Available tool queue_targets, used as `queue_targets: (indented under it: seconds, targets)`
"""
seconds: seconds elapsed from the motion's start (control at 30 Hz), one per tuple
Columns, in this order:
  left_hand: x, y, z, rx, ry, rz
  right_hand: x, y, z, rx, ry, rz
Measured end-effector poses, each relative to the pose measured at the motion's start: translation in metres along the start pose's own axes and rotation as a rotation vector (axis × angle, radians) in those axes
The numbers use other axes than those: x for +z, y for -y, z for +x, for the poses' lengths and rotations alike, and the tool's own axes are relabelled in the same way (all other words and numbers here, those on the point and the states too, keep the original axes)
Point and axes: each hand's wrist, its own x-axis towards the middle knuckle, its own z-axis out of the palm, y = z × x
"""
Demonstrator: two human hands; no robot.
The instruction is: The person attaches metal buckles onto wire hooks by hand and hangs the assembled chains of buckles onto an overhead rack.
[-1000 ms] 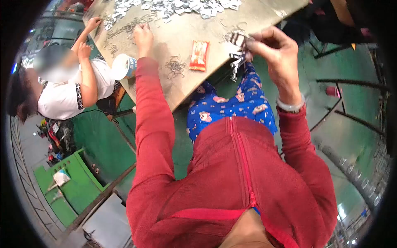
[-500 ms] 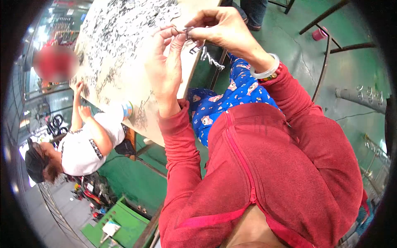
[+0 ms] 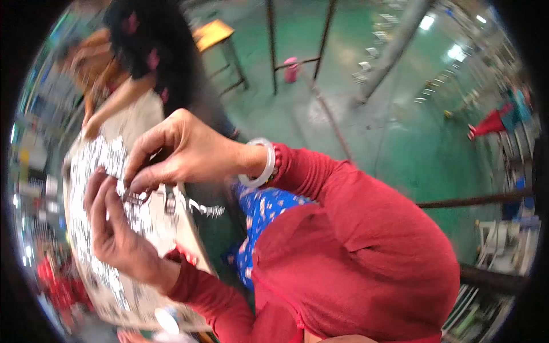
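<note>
My right hand [image 3: 182, 150], with a white bangle [image 3: 262, 163] at its wrist, has thumb and index finger pinched over the table. A small, thin metal piece [image 3: 134, 198] lies between the two hands, blurred, and its kind cannot be made out. Close below, my left hand [image 3: 127, 243] has its fingers bent up against this piece. Beneath both hands, many small shiny metal pieces [image 3: 94, 214] cover the pale tabletop [image 3: 191, 228]. Near its edge lie a few loose parts [image 3: 170, 201], and a silvery strand [image 3: 206, 210] sticks out past the edge.
A person in dark patterned clothing [image 3: 154, 46] leans over the table's far end, an arm reaching onto it. A white round container [image 3: 167, 320] stands at the near end. Behind are a yellow-topped stool [image 3: 214, 34], a pink container [image 3: 291, 70] and a grey pole [image 3: 394, 51].
The view has swung right, so the hands and table appear farther left and lower. A person at the table's far end has come into view. Both hands remain together at the small metal piece.
</note>
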Motion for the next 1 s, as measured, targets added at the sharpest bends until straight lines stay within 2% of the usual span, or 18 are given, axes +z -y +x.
queue_targets:
  seconds: [0.07, 0.1, 0.17, 0.2, 0.23, 0.33, 0.37, 0.4, 0.47, 0.53, 0.6, 0.7, 0.77, 0.8, 0.9, 1.0]
  targets:
    - [0.004, 0.008, 0.004, -0.02, -0.028, -0.251, -0.012, 0.033, 0.003, -0.072, -0.049, 0.062]
    - [-0.001, 0.02, -0.003, -0.037, -0.021, -0.392, -0.015, 0.052, 0.001, -0.178, -0.039, 0.025]
    - [0.013, 0.054, -0.011, -0.183, 0.071, -0.449, -0.04, 0.091, -0.003, -0.351, -0.073, -0.34]
    - [0.029, 0.065, -0.015, -0.281, 0.119, -0.445, -0.052, 0.122, -0.007, -0.33, -0.129, -0.324]
    - [0.034, 0.083, -0.027, -0.396, 0.199, -0.427, -0.054, 0.144, -0.013, -0.302, -0.181, -0.302]
    - [0.05, 0.17, -0.06, -0.581, 0.646, -0.405, -0.079, 0.192, -0.019, -0.415, -0.323, -0.663]
    - [0.056, 0.213, -0.078, -0.631, 0.748, -0.418, -0.088, 0.211, -0.022, -0.391, -0.375, -0.464]
    - [0.057, 0.232, -0.09, -0.698, 0.845, -0.313, -0.107, 0.226, -0.027, -0.372, -0.308, -0.459]
    - [0.062, 0.256, -0.113, -0.897, 0.887, -0.261, -0.118, 0.251, -0.038, -0.394, -0.555, -0.693]
    - [0.06, 0.275, -0.131, -0.949, 0.896, -0.23, -0.106, 0.277, -0.044, -0.407, -0.731, -0.784]
    - [0.053, 0.292, -0.143, -0.985, 0.916, -0.165, -0.148, 0.301, -0.057, -0.51, -0.83, -0.799]
    - [0.039, 0.316, -0.154, -1.036, 0.908, -0.034, -0.203, 0.343, -0.082, -0.464, -0.926, -0.918]
    - [0.028, 0.338, -0.158, -1.081, 0.884, 0.006, -0.225, 0.364, -0.089, -0.561, -0.963, -1.001]
    - [0.028, 0.329, -0.156, -1.068, 0.904, 0.011, -0.235, 0.374, -0.091, -0.608, -0.98, -1.042]
    - [0.027, 0.318, -0.157, -1.083, 0.922, 0.041, -0.257, 0.405, -0.099, -0.644, -1.265, -1.054]
    - [0.023, 0.331, -0.161, -1.127, 0.926, 0.039, -0.275, 0.434, -0.1, -0.646, -1.292, -1.042]
